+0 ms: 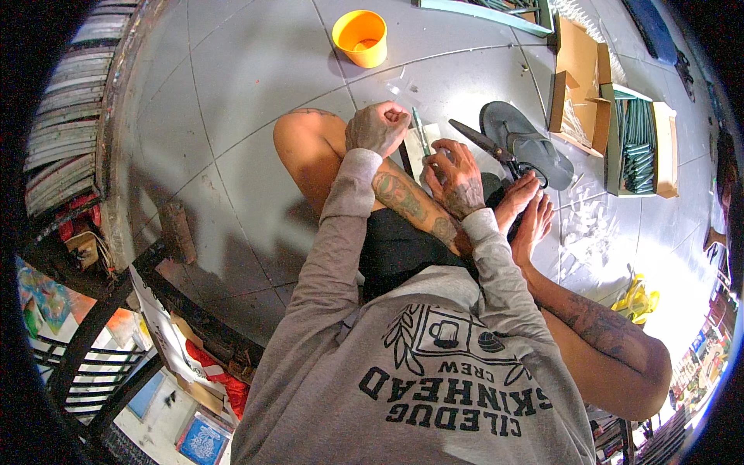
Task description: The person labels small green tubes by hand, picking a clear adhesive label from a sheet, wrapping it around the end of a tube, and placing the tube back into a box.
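Observation:
My left hand (378,129) is raised above the bent knee with its fingers curled in; whether something small is pinched in it cannot be told. A slim green stick, perhaps a pen or tube (419,131), lies between the two hands over a pale flat piece (414,152). My right hand (456,177) is beside the stick's lower end, fingers bent and partly spread; any contact is unclear. Large dark scissors (485,141) lie to its right, blades pointing up and left, handles by the toes, partly over a grey flip-flop (523,142). A clear plastic strip (401,88) is just beyond my left hand.
A yellow cup (360,39) stands on the tiled floor ahead. At right are an open cardboard box (581,87) and a box of green sticks (613,174). Clear scraps (590,232) and yellow straps (636,299) lie lower right. Stacked shelves (72,110) line the left.

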A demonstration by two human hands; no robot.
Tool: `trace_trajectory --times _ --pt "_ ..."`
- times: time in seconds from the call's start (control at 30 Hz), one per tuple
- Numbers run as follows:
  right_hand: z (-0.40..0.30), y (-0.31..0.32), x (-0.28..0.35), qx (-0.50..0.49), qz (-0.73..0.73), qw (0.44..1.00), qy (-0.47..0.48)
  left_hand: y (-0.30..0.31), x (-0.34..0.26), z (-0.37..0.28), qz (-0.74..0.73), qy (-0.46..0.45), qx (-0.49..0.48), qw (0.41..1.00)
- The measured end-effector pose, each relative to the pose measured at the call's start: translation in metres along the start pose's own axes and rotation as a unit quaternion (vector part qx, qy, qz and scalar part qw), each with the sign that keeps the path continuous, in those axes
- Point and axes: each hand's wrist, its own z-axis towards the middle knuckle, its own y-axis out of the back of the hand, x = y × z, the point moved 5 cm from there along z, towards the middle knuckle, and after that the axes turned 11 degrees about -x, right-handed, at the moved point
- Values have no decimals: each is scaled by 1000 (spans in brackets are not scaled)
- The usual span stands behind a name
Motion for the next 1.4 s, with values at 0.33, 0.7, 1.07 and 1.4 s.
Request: trace_trajectory --times 0.33,0.7,1.07,1.4 --pt "5 -1 1 -20 -11 1000 4 -6 -5 -8 -53 -33 54 997" --pt "18 -5 0 -10 -17 999 33 -7 -12 -3 -25 -54 68 996" --pt "19 -5 -2 12 -10 1000 23 -7 -9 2 7 -16 87 996" --pt "20 -7 -3 -10 1 1000 25 -15 4 5 -2 -8 76 997"
